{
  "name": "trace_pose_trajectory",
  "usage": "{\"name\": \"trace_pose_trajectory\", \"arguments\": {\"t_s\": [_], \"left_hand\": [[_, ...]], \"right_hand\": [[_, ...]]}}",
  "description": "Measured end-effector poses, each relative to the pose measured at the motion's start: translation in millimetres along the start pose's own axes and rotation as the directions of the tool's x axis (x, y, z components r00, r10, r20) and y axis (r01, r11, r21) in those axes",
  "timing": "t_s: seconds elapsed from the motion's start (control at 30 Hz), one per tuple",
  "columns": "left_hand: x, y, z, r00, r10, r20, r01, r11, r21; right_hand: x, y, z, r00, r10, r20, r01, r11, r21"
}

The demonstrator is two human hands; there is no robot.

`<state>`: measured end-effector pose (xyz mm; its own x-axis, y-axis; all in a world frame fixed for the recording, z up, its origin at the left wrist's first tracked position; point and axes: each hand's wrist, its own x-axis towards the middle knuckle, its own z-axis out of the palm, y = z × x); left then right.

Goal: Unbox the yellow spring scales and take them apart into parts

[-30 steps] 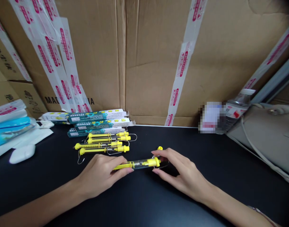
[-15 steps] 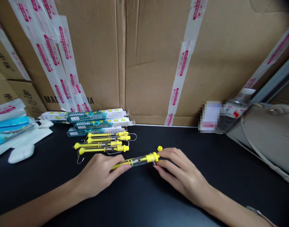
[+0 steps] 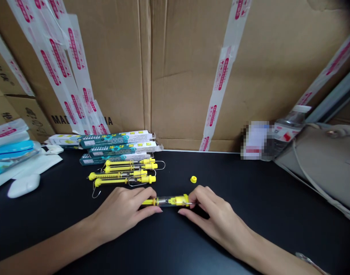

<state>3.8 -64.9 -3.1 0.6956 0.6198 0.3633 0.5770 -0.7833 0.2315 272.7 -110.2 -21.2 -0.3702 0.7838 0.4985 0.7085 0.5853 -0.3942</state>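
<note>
A yellow-and-clear spring scale (image 3: 166, 201) lies level just above the black table (image 3: 249, 191), held at both ends. My left hand (image 3: 126, 212) wraps its left end with closed fingers. My right hand (image 3: 213, 214) pinches the yellow cap end. A small loose yellow cap (image 3: 193, 179) sits on the table just beyond my right hand. Several more yellow spring scales (image 3: 126, 172) lie side by side behind my left hand, in front of three green boxes (image 3: 117, 147).
Taped cardboard cartons (image 3: 175, 72) wall off the back. A white mouse-like object (image 3: 23, 185) and blue-and-white packets (image 3: 11, 151) lie at the left. A water bottle (image 3: 286, 131) and a grey bag (image 3: 326, 160) stand at the right.
The scale has come down from a tilt to level and closer to me. Both hands drew in toward each other along it. The loose yellow cap now shows apart from the scale.
</note>
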Motion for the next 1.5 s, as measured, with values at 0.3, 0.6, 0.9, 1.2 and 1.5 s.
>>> {"name": "trace_pose_trajectory", "arguments": {"t_s": [0.3,0.6,0.9,1.2,1.5], "left_hand": [[1,3,1.1,1.0,0.027,0.016,-0.027,1.0,0.011],[0,4,2.5,1.0,-0.019,0.014,0.019,1.0,-0.022],[1,3,-0.6,0.996,-0.017,-0.084,0.017,1.0,0.0],[0,4,-2.4,0.999,-0.013,-0.042,0.009,0.997,-0.083],[2,10,-6.4,0.954,0.169,-0.246,-0.133,0.978,0.158]], "right_hand": [[1,-3,-1,0.993,-0.108,-0.053,0.106,0.994,-0.031],[2,0,-1,0.981,-0.15,-0.119,0.151,0.988,0.002],[5,5,-3,0.967,-0.048,-0.25,0.064,0.996,0.059],[6,-8,-20,0.849,-0.494,-0.188,0.284,0.727,-0.625],[5,-20,-12,0.835,-0.533,-0.138,0.305,0.657,-0.689]]}}
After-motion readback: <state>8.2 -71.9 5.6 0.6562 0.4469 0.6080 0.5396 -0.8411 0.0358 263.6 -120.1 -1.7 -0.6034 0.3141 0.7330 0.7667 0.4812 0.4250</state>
